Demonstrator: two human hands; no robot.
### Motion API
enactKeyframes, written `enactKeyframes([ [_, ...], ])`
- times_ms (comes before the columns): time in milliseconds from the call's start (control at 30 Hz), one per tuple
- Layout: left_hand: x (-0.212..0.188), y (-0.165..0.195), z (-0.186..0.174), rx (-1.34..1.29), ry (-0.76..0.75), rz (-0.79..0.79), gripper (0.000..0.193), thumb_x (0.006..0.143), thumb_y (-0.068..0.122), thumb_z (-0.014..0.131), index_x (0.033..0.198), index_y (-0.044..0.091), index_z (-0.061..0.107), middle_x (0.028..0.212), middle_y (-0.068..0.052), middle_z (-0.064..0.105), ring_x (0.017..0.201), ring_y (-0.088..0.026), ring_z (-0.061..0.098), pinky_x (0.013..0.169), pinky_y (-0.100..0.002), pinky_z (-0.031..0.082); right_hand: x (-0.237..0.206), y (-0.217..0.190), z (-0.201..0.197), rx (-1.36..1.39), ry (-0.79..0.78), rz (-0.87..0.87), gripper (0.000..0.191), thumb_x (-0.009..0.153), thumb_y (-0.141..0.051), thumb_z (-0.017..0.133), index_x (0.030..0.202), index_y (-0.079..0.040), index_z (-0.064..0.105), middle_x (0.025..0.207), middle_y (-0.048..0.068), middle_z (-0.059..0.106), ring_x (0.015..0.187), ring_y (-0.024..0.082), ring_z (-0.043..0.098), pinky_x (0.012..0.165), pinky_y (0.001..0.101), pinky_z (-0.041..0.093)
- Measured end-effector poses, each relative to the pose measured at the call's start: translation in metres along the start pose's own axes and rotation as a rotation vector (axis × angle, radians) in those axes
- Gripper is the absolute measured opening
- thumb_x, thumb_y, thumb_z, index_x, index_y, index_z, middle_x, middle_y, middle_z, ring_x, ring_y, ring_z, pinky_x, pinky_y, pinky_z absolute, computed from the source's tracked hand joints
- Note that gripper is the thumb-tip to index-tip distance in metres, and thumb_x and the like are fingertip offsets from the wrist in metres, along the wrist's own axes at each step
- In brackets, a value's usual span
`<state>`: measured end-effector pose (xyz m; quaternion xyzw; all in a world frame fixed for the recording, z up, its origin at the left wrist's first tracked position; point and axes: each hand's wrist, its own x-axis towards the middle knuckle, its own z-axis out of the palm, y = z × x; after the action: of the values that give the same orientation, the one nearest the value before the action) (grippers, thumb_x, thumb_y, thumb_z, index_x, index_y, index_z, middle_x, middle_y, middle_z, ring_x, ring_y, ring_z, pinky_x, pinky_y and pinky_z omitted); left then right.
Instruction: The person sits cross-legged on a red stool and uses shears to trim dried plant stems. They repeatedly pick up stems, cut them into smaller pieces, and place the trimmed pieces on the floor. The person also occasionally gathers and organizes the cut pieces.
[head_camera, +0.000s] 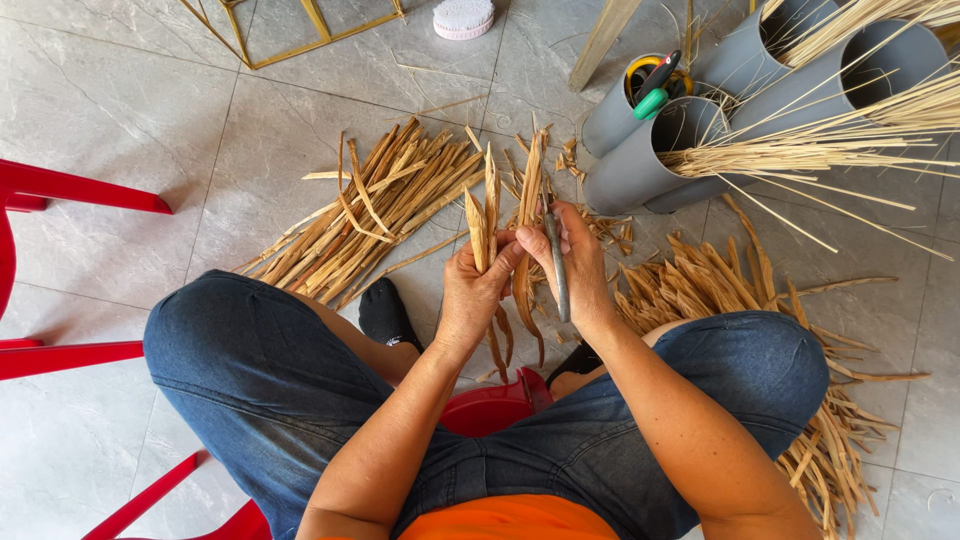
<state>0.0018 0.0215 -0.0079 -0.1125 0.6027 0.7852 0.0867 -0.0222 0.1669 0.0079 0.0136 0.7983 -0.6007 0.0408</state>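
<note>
My left hand (472, 290) grips a few tan split bamboo strips (486, 215) that stand up between my knees. My right hand (574, 262) is closed around a dark-handled knife (555, 262) whose blade runs down past my palm, and its fingers also pinch one wider strip (527, 195). Both hands touch at the fingertips above a red stool (492, 406) that I sit on. The strips' lower ends hang down behind my left wrist.
A heap of split strips (375, 210) lies on the grey tile floor to the left, another heap (720, 290) to the right. Grey plastic pipes (650, 155) hold thin sticks and tools at upper right. Red chair legs (70, 190) stand at left.
</note>
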Motion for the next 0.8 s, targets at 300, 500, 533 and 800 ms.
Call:
enactKeyframes([
  [300, 0.003, -0.005, -0.003, -0.021, 0.007, -0.005, 0.026, 0.095, 0.025, 0.072, 0.109, 0.003, 0.073, 0.071, 0.002, 0.065, 0.057, -0.003, 0.055, 0.048, -0.020, 0.046, -0.001, -0.015, 0.000, 0.172, -0.009, 0.102, 0.042, 0.091, -0.039, 0.074, 0.111, -0.003, 0.066, 0.065, -0.004, 0.057, 0.047, 0.001, 0.046, 0.037, 0.0181, 0.033],
  [500, 0.008, -0.013, -0.010, -0.041, 0.011, -0.018, 0.025, 0.096, 0.025, 0.072, 0.109, 0.004, 0.072, 0.077, 0.001, 0.069, 0.061, -0.003, 0.057, 0.051, -0.020, 0.049, -0.001, -0.022, 0.001, 0.233, -0.030, 0.125, 0.035, 0.091, -0.034, 0.076, 0.106, -0.004, 0.067, 0.059, -0.006, 0.051, 0.043, 0.001, 0.046, 0.033, 0.0186, 0.034],
  [533, 0.009, -0.016, -0.011, -0.037, 0.007, -0.007, 0.025, 0.096, 0.024, 0.073, 0.109, 0.004, 0.073, 0.076, 0.000, 0.069, 0.061, -0.003, 0.056, 0.051, -0.020, 0.047, -0.001, -0.023, 0.001, 0.246, -0.033, 0.127, 0.034, 0.091, -0.034, 0.076, 0.105, -0.004, 0.067, 0.058, -0.006, 0.051, 0.042, 0.001, 0.046, 0.033, 0.0186, 0.034],
  [800, 0.032, -0.018, -0.036, 0.092, 0.073, 0.165, 0.021, 0.105, 0.024, 0.062, 0.107, 0.004, 0.068, 0.088, -0.005, 0.074, 0.071, -0.008, 0.064, 0.066, -0.023, 0.056, 0.003, -0.020, 0.001, 0.133, -0.017, 0.096, 0.032, 0.098, -0.039, 0.066, 0.102, -0.007, 0.068, 0.056, -0.002, 0.057, 0.040, 0.007, 0.051, 0.035, 0.0219, 0.040],
])
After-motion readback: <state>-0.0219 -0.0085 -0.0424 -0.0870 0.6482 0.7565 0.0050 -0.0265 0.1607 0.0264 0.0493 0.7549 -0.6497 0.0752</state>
